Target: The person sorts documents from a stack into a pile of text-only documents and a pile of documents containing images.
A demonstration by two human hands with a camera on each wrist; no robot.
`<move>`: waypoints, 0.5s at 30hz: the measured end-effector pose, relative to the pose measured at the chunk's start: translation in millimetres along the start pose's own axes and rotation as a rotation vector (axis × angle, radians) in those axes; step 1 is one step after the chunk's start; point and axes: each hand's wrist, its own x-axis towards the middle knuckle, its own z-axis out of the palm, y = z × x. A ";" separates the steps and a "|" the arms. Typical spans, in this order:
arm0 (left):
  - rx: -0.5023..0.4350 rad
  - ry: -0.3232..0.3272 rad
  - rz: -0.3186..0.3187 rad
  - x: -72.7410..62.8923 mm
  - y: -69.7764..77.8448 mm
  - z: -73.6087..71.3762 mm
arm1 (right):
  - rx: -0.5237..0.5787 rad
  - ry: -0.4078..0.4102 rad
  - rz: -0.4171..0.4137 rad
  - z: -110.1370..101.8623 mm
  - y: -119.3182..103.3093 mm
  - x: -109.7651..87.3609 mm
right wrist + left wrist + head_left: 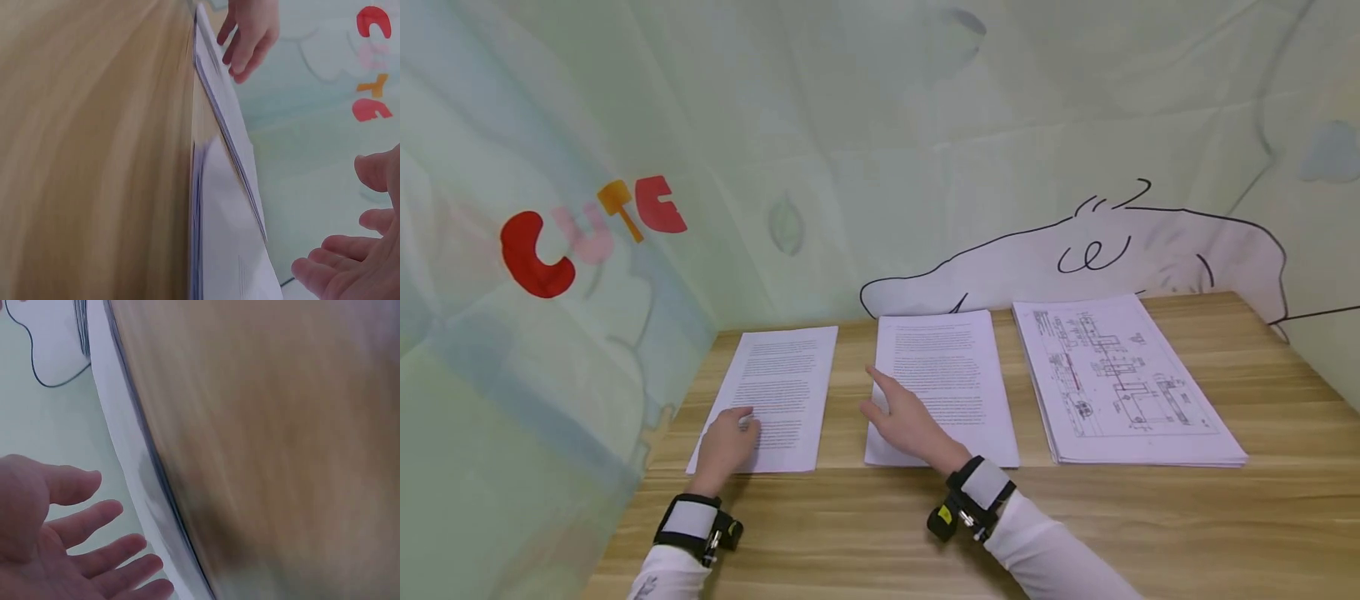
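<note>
My left hand (726, 446) hovers over the lower left part of the left stack of printed text sheets (790, 375). In the left wrist view its fingers (106, 556) are spread and loosely bent, apart from the paper, with nothing between them. Over the left side of the middle paper stack (955, 358) is my right hand (910, 421), its index finger pointing toward the back. The right wrist view shows that hand's relaxed fingers (340, 250) above the sheets and holding nothing. Beyond them, the left hand hangs above the farther stack (222, 100).
To the right lies a thicker stack topped by a technical drawing (1120, 375). All three stacks lie side by side on a wood-grain table (850, 533). A printed cloth backdrop (880, 167) with cartoon lines and the letters CUTE rises behind and at the left.
</note>
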 end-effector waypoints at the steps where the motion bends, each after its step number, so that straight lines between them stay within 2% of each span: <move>1: -0.003 -0.014 -0.006 2.0 -1.8 -0.8 | 0.010 -0.005 -0.007 3.5 -2.3 0.6; 4: -0.011 -0.070 -0.028 7.1 -6.8 -4.0 | 0.034 -0.022 -0.011 15.0 -7.1 2.9; 8: -0.024 -0.129 -0.061 14.9 -13.0 -9.0 | 0.061 -0.024 0.041 30.8 -10.4 7.6; 13: -0.012 -0.163 -0.119 23.5 -18.3 -15.6 | 0.101 -0.054 0.076 46.6 -12.8 12.2; 15: 0.010 -0.172 -0.117 25.7 -20.3 -16.4 | 0.109 -0.078 0.077 51.4 -13.9 12.7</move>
